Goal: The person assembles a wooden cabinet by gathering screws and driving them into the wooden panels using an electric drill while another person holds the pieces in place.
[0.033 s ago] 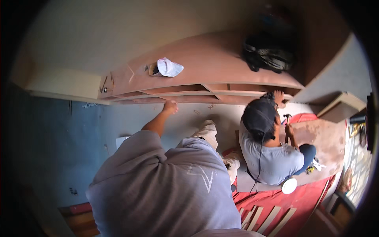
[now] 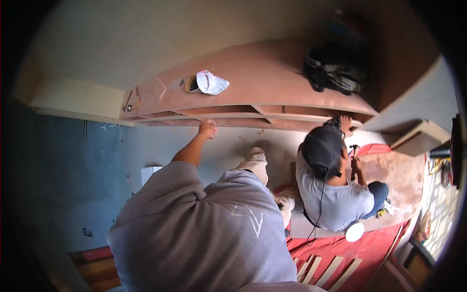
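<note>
My left arm reaches forward to the wooden cabinet (image 2: 233,80), a long reddish-brown unit with open compartments along its near side. At the cabinet's near lower edge is my left hand (image 2: 207,129), its fingers curled and slightly blurred. Whether it grips the edge or holds something small cannot be made out. My right hand is out of view. To the right a co-worker in a dark cap sits low, one hand (image 2: 346,124) on the cabinet's right end. The co-worker's other hand (image 2: 357,165) holds a hammer (image 2: 354,150) upright.
On the cabinet lie a white plastic bag (image 2: 212,82) beside a small open box, and a black bag (image 2: 335,68). Wooden strips (image 2: 331,270) lie on a red cloth (image 2: 379,243) at lower right. A white round lid-like thing (image 2: 354,232) is behind the co-worker.
My left hand has shifted slightly left and up along the cabinet's near edge. The view has turned a little. The co-worker's pose looks the same.
</note>
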### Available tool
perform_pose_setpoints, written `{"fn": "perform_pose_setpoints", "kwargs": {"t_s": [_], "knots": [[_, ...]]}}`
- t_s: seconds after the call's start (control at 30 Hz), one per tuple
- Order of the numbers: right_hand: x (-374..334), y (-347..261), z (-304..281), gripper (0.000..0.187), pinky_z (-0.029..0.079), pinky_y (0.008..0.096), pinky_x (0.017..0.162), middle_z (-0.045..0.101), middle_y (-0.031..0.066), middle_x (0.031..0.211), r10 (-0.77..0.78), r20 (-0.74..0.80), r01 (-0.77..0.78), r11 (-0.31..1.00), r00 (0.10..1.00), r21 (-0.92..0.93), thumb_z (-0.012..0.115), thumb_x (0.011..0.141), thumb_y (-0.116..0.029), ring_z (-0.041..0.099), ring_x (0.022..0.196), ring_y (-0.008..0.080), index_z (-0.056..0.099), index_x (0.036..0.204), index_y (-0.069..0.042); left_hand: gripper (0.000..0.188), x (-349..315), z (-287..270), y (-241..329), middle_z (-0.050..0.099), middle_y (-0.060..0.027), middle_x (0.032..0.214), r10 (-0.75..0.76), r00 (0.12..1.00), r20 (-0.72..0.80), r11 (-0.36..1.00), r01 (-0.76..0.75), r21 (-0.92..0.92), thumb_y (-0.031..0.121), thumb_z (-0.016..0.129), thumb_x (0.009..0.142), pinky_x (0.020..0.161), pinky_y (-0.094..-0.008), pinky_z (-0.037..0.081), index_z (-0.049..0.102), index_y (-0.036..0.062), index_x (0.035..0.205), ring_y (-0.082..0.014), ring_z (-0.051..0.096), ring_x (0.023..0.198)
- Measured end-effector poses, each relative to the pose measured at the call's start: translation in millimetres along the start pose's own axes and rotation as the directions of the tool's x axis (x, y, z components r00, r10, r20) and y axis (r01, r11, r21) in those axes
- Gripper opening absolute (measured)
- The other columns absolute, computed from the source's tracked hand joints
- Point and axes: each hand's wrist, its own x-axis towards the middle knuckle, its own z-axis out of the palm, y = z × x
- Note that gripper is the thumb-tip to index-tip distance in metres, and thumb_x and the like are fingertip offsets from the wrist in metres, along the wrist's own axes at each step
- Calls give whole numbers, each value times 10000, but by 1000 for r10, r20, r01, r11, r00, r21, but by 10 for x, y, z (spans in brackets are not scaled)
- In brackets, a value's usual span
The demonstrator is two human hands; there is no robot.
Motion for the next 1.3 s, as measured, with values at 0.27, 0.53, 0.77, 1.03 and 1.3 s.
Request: {"fn": "perform_pose_setpoints", "kwargs": {"t_s": [0.27,0.53,0.77,1.03,1.3], "knots": [[87,-2080,709,316,456,379,532,612,136,640,-70,-24,66,986,997,-150,652,671,-289,604,582,222,617,757,13,198,2329,-1413,-305,649,-146,764,344,861,-374,939,-321,126,135,564,804,660,-336,498,618,16,953,-267,623,672],[-274,-3246,1379,348,461,370,531,615,127,635,-52,-136,16,968,989,-252,673,652,-326,609,585,212,625,752,3,165,2267,-1415,731,614,-152,873,712,693,-110,689,-721,-77,47,576,758,739,-354,456,610,6,914,-295,585,864],[-904,-3151,1437,376,466,362,531,618,119,630,1,-261,-81,951,965,-298,692,634,-359,614,588,204,632,748,-6,425,3090,-302,405,556,-184,1111,352,836,421,787,-507,350,227,219,922,898,-358,416,507,18,1155,-291,521,1063],[-1178,-2642,1869,219,413,297,420,565,60,567,250,-381,-244,968,890,65,693,687,-221,529,459,137,594,712,-28,246,2885,-404,667,596,-200,961,685,526,503,340,-842,418,100,534,751,783,-411,445,600,37,979,-366,559,908],[-1469,-2746,2502,280,493,309,518,630,100,659,278,-319,-246,959,906,140,673,677,-282,609,536,177,640,849,-64,274,2952,-408,622,582,-225,964,757,329,565,102,-913,395,69,554,735,803,-411,435,581,1,999,-364,547,925]]}}
